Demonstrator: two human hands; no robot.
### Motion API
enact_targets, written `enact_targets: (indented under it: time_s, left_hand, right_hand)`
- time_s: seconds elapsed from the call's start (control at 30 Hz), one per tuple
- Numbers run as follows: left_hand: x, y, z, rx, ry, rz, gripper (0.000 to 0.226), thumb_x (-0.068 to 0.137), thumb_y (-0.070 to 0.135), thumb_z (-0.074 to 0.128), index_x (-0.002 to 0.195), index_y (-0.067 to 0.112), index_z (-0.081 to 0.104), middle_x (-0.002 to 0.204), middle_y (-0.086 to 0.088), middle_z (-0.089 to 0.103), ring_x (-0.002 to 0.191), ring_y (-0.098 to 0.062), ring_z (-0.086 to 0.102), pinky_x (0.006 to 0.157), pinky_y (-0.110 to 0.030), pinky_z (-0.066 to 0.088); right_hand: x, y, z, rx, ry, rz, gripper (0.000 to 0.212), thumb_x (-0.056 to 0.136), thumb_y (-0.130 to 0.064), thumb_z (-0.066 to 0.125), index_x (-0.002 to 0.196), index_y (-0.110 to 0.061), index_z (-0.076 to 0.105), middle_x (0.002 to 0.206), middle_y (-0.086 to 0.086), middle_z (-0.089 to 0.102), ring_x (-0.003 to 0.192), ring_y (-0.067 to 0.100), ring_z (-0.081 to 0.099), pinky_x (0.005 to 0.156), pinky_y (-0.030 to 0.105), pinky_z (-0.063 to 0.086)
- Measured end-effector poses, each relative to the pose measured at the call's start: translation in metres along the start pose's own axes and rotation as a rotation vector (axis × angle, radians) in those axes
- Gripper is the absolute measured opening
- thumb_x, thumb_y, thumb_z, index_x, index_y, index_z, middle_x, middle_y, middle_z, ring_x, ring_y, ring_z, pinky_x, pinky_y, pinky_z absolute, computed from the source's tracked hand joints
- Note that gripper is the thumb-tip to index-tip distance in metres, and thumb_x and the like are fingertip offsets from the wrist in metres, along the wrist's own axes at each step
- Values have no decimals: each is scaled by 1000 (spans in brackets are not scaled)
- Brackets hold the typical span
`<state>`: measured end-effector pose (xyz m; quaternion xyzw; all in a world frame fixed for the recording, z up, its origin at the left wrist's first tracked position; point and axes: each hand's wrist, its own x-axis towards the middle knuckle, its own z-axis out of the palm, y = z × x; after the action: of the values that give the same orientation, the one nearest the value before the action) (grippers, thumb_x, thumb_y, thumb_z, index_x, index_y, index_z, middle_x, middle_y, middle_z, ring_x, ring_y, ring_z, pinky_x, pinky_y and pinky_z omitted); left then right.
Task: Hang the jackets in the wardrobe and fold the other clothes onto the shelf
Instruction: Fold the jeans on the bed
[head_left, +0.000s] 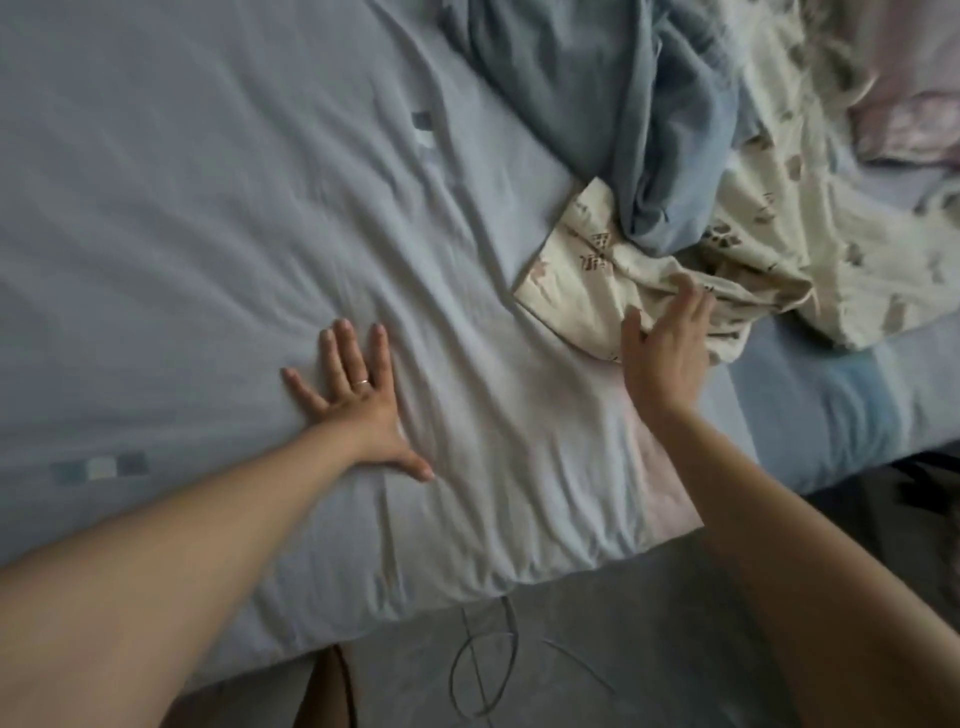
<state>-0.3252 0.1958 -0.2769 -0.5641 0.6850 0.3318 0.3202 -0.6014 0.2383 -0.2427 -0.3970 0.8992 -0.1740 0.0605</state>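
A large pale blue-grey cloth lies spread flat over the bed. My left hand presses on it near the front edge, fingers straight and splayed. My right hand reaches with straight fingers onto the edge of a cream patterned garment that lies crumpled at the right. A blue-grey garment is heaped behind the cream one. Further right lies more cream cloth with grey prints.
A pinkish cloth lies at the far right corner. The bed's light blue edge runs at the right. Below the bed's front edge is grey floor with a thin dark loop of cord.
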Motion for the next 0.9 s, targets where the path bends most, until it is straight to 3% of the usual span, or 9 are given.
enact_targets:
  time_s: [0.1, 0.2, 0.27, 0.4, 0.5, 0.67, 0.73, 0.8, 0.9]
  left_hand:
    - [0, 4, -1, 17, -7, -20, 174, 27, 76, 77, 116, 16, -59, 114, -19, -65, 115, -35, -55, 96, -74, -13]
    - [0, 6, -1, 35, -18, -36, 173, 28, 76, 78, 117, 15, -58, 114, -20, -65, 114, -35, -55, 96, -74, -13]
    - [0, 8, -3, 40, -25, -41, 173, 29, 75, 78, 117, 14, -58, 116, -21, -64, 117, -36, -53, 96, -74, -13]
    - [2, 8, -2, 37, -14, -38, 173, 29, 76, 78, 115, 14, -59, 118, -22, -63, 119, -38, -52, 96, -74, -14]
    - [4, 8, -3, 11, -9, -13, 172, 30, 76, 77, 118, 14, -57, 116, -21, -64, 119, -38, -52, 94, -74, -15]
    - [-1, -3, -7, -30, -4, 91, 150, 51, 83, 64, 130, 20, -47, 132, -15, -56, 125, -34, -49, 95, -73, -17]
    - [0, -21, 0, -186, 107, 165, 116, 74, 75, 53, 146, 26, -24, 151, -9, -34, 140, -28, -31, 105, -65, -13]
    - [-12, -44, 8, -584, 224, 221, 74, 93, 56, 43, 151, 17, 19, 159, -11, 12, 147, -25, 12, 115, -44, 8]
    - [-62, -96, 18, -1365, 144, 86, 55, 102, 45, 27, 131, 5, 49, 104, -8, 71, 94, -11, 68, 85, -21, 48]
  right_hand:
    - [63, -23, 1, 127, -118, 28, 75, 89, -32, 61, 150, -24, 18, 149, 13, 21, 129, 31, 38, 94, 37, 40]
    - [103, -38, 4, 191, -323, 205, 66, 91, -34, 59, 146, -31, 23, 148, 14, 19, 109, 34, 51, 95, 36, 44]
    - [113, -36, 5, 79, -335, 217, 49, 93, -30, 54, 136, -20, 35, 139, 17, 30, 92, 34, 53, 84, 37, 46]
    - [108, -28, 16, 175, -259, 311, 30, 89, -26, 52, 114, -9, 50, 111, 11, 58, 105, 34, 57, 77, 35, 44]
    - [85, -46, 25, 517, -247, 386, 12, 84, -22, 53, 94, -15, 51, 78, 0, 54, 84, 25, 59, 72, 41, 50]
    - [-15, -98, 5, 616, -424, 137, 7, 83, -10, 57, 81, -16, 55, 62, -6, 49, 49, -2, 44, 49, 19, 36]
    - [-75, -110, -7, 604, -513, 63, 7, 74, -20, 60, 79, -20, 56, 63, -11, 49, 56, 0, 43, 55, 24, 36]
    - [-137, -114, -11, 536, -589, 28, 13, 70, -22, 63, 81, -19, 57, 64, -12, 50, 59, 0, 42, 59, 29, 36]
    - [-231, -132, -10, 448, -740, 30, 13, 76, -12, 66, 83, -7, 56, 66, 1, 53, 58, 9, 44, 60, 33, 36]
